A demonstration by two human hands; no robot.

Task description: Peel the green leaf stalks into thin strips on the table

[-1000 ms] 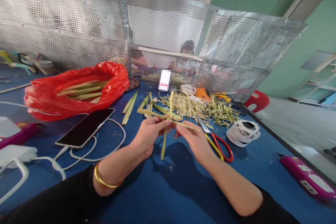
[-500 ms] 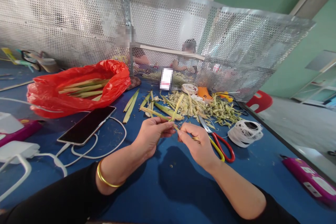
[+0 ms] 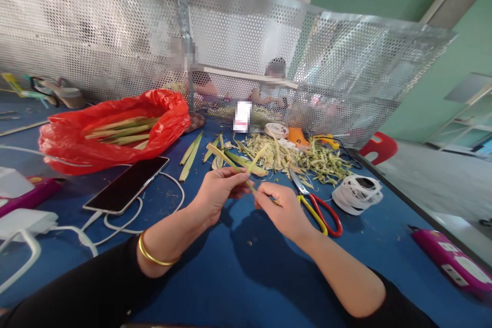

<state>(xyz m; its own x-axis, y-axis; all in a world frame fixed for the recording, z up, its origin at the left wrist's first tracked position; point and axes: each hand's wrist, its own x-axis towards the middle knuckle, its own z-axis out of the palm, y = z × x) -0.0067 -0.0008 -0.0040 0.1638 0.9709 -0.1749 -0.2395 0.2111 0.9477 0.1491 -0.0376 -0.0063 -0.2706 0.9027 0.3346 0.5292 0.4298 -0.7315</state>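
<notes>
Pinching crossed leaf strips (image 3: 258,158) above the blue worktop (image 3: 269,287), the left hand (image 3: 219,190) and right hand (image 3: 284,210) have their fingers (image 3: 237,179) clamped on them.

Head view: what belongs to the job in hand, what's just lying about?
Job:
- strips, held in left hand and right hand
- probably leaves in red bag
- likely scissors, unheld

Lying about, seemingly:
- dark phone
- purple block
- red chair
</notes>
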